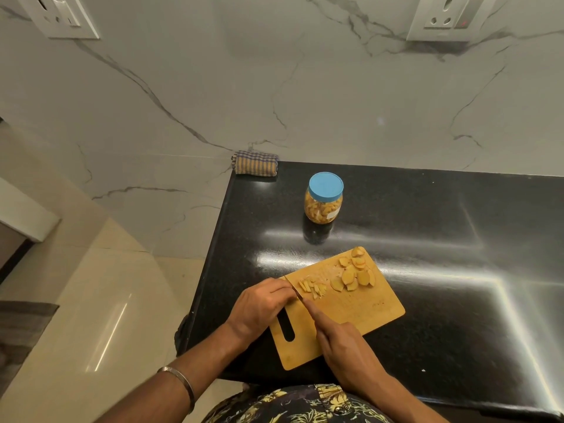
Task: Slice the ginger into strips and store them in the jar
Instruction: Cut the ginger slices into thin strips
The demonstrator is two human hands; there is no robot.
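Observation:
A wooden cutting board [366, 309] lies on the black counter. Flat ginger slices [354, 276] are spread near its far corner, and cut ginger strips [312, 290] lie by its left edge. My right hand [345, 346] grips a knife [300, 296], index finger along the spine, blade tip at the strips. My left hand [259, 306] rests curled on the board's left edge, fingertips against the ginger beside the blade. A clear jar [323, 201] with a blue lid on stands farther back, holding ginger pieces.
A folded checked cloth [255, 162] sits at the counter's [457, 239] far left corner against the marble wall. The counter's left edge drops to a tiled floor [91, 300]. Two wall sockets [65, 16] are high on the wall.

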